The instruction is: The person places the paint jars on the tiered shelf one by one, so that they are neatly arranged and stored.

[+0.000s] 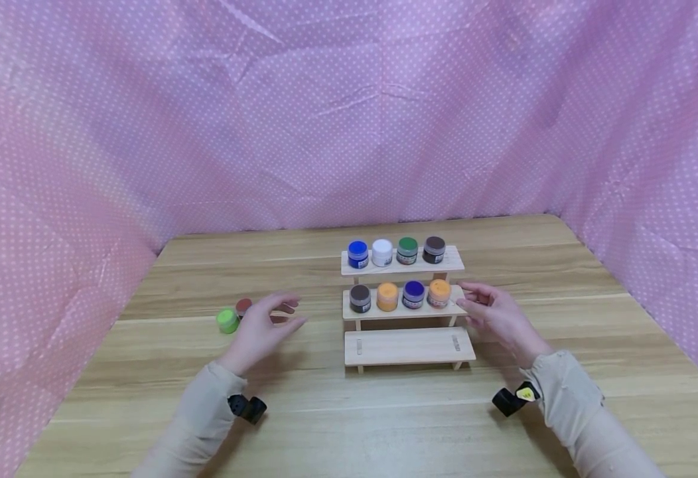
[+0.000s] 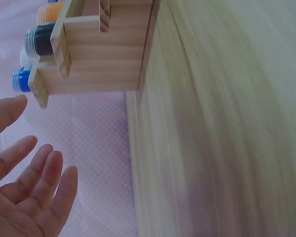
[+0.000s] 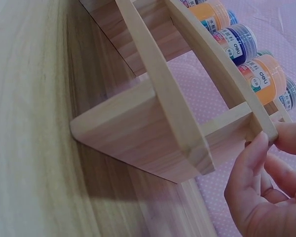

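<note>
Right hand (image 1: 498, 320)'s pinching the right end of a pale wooden three-tier rack (image 1: 409, 347) just right of frame centre, left hand (image 1: 261, 332)'s loosely spread near a round lime-green jar (image 1: 227, 320), centre-left.

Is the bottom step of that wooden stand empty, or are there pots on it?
Empty: the bottom step shows only bare wood in the head view. The middle step and top step each hold four pots.

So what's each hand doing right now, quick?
Left hand: open, holding nothing.
Right hand: closed, pinching the right end of the wooden middle shelf.
</note>
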`<action>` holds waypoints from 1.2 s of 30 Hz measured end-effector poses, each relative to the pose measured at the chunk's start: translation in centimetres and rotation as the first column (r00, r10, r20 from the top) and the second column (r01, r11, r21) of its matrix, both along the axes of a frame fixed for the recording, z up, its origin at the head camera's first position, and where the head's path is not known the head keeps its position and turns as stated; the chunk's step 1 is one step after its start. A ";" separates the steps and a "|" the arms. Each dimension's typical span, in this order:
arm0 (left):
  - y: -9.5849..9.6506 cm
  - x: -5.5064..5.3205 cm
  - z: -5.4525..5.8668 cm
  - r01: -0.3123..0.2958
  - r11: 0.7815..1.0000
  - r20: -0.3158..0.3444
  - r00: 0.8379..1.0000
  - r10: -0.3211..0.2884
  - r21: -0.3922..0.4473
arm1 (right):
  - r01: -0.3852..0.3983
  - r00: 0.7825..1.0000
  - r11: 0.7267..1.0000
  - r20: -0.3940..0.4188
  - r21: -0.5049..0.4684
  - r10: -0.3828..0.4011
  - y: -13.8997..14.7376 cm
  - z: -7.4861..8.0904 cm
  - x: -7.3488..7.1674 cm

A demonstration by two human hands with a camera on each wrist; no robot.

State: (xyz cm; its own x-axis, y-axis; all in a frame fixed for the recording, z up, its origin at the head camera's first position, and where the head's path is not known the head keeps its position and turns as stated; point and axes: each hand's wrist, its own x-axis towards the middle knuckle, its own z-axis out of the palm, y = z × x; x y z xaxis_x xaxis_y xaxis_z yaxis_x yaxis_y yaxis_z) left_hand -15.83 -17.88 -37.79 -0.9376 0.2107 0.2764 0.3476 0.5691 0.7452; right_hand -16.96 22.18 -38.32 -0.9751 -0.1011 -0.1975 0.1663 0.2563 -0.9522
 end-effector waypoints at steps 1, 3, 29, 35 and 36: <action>-0.2 0.0 0.0 -0.002 1.000 -0.001 1.000 0.002 -0.004 | 0.007 1.000 1.000 0.001 -0.003 -0.007 0.0 -0.1 0.0; -0.6 0.0 -0.2 -0.009 1.000 -0.005 1.000 0.009 -0.023 | 0.011 1.000 1.000 0.007 -0.007 -0.011 0.0 -0.1 -0.1; -5.8 -0.4 -1.3 -0.134 0.976 0.042 0.989 0.143 -0.172 | -0.005 0.999 1.000 -0.037 -0.029 0.004 0.0 -0.2 -0.1; -6.4 -0.7 -1.6 -0.131 0.976 0.078 0.986 0.146 -0.173 | -0.003 0.999 1.000 -0.033 -0.025 0.002 0.0 -0.2 -0.1; -6.5 -0.8 -1.6 -0.129 0.976 0.083 0.986 0.145 -0.176 | -0.001 0.999 1.000 -0.032 -0.019 0.000 0.0 -0.3 -0.1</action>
State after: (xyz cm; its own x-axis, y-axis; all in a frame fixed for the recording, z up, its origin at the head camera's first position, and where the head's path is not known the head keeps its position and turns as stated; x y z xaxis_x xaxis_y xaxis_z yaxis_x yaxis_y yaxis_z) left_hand -16.59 -24.36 -39.39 -0.9810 0.1145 0.1566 0.1901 0.7272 0.6595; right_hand -17.02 22.21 -38.57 -0.9807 -0.1054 -0.1645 0.1357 0.2379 -0.9617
